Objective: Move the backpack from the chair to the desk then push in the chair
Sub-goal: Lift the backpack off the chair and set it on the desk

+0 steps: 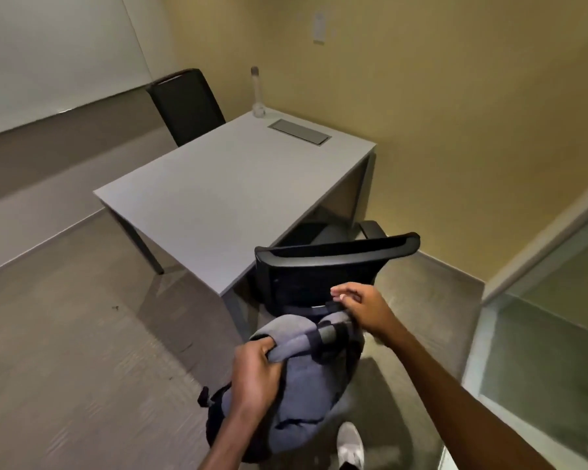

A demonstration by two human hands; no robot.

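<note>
Because the backpack [306, 378] is soft and floppy, we hold it with both hands so it does not sag or swing. It is up off the chair [323, 276] now, in the air just behind the chair back and close to our body. Below the backpack we can see one white shoe [351, 446] on the floor.

Our left hand [255, 378] is clenched on a fold of the gray cloth at the near top of the backpack. Our right hand [360, 308] is past the backpack's top, with its fingers pinched shut on the dark strap there. We think two grips on the top keep the heavy bottom hanging down and steady.

Just past the backpack stands the chair, its back turned to us. Its seat is partly under the desk [218, 198] but not all the way in, so we judge that pushing it in comes later.

Beyond the chair is the desk, and the part closest to the backpack is bare. That looks like a good spot to set it down. Farther from the backpack, near the desk's far edge, sits a flat gray panel [299, 131] and a clear bottle [257, 93]. We should keep the backpack away from the bottle, as it might tip. Farthest away, a second chair [187, 106] stands at the desk's other side.
</note>
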